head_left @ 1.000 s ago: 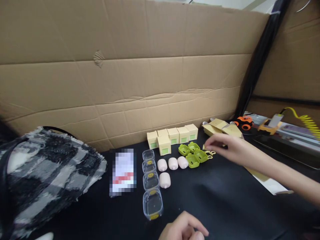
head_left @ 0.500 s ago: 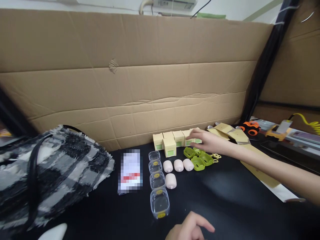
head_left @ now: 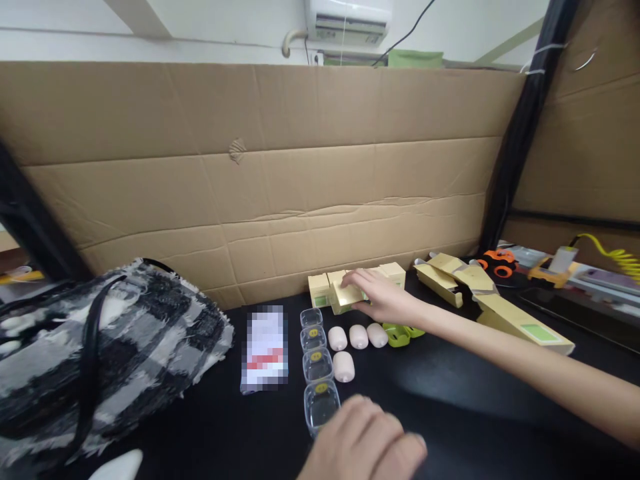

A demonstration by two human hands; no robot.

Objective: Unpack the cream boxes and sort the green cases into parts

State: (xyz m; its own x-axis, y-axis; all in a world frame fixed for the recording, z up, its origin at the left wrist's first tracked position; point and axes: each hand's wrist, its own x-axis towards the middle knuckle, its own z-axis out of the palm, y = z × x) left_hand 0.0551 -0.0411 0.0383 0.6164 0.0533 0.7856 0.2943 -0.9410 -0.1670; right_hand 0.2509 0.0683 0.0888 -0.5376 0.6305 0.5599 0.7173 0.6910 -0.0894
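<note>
My right hand (head_left: 375, 293) reaches across to a row of small pale-yellow cardboard boxes (head_left: 320, 291) by the cardboard wall. Its fingers and thumb close round the front yellow box (head_left: 343, 299), which is partly hidden by the hand. Low in the view is my left hand (head_left: 363, 443), its fingers curled together and nothing seen in them. Just beyond it lies a column of clear plastic cases (head_left: 318, 366) with yellow smiley stickers. Beside these are several pale-pink rounded cases (head_left: 344, 367). Green open cases (head_left: 399, 335) sit partly behind my right forearm.
A black-and-white plaid bag (head_left: 165, 340) fills the left side, with a blurred white packet (head_left: 265, 347) beside it. Opened yellow packaging (head_left: 520, 320) lies right, near an orange toy truck (head_left: 497, 263). A tall cardboard wall (head_left: 300, 173) bounds the back of the black table (head_left: 475, 413).
My right hand has moved left from the right end of the box row onto the front box. My left hand has come further into view, fingers more curled. The camera has tilted up slightly.
</note>
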